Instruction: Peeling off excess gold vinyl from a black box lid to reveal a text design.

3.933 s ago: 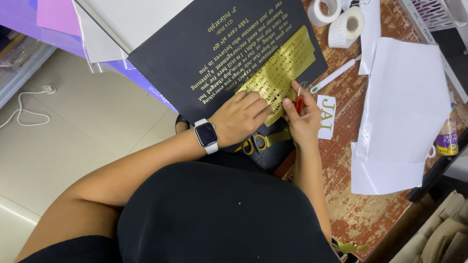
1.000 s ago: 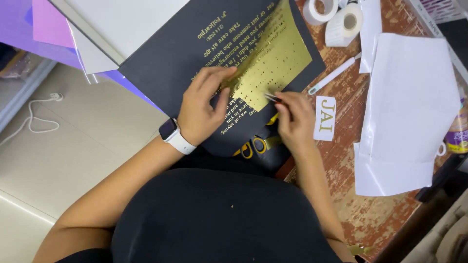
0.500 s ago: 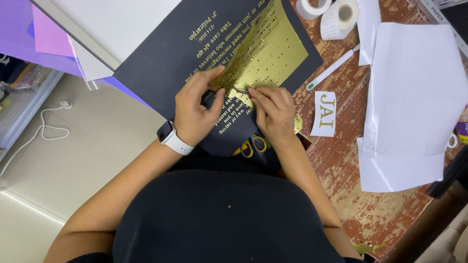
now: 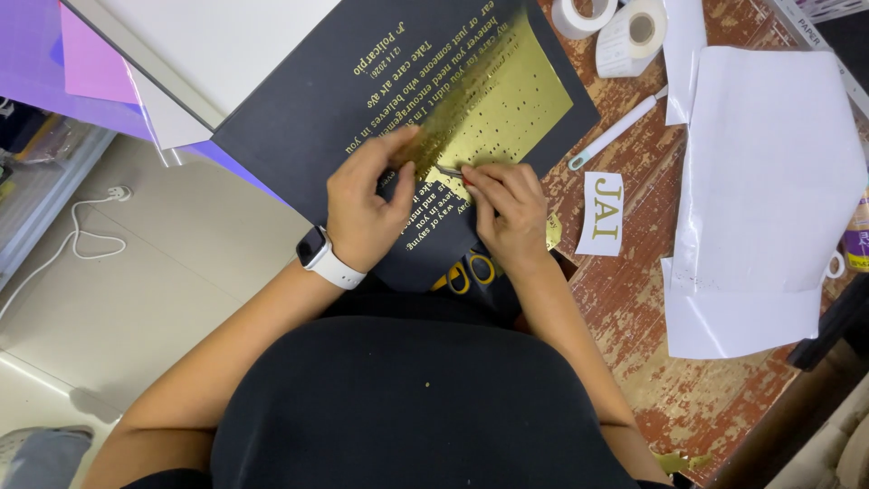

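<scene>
Gold foil edge pinched, both hands.

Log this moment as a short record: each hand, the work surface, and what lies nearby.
left hand: pinching the gold foil sheet, lifted off the dark card
right hand: fingers pressing a thin tool to the card
surface: worn wooden table
nearby: yellow-handled scissors, tape rolls, white pen, white paper

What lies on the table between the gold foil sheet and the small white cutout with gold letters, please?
In the head view, a slim white pen-like tool lies diagonally between the gold foil sheet and the white cutout.
</scene>
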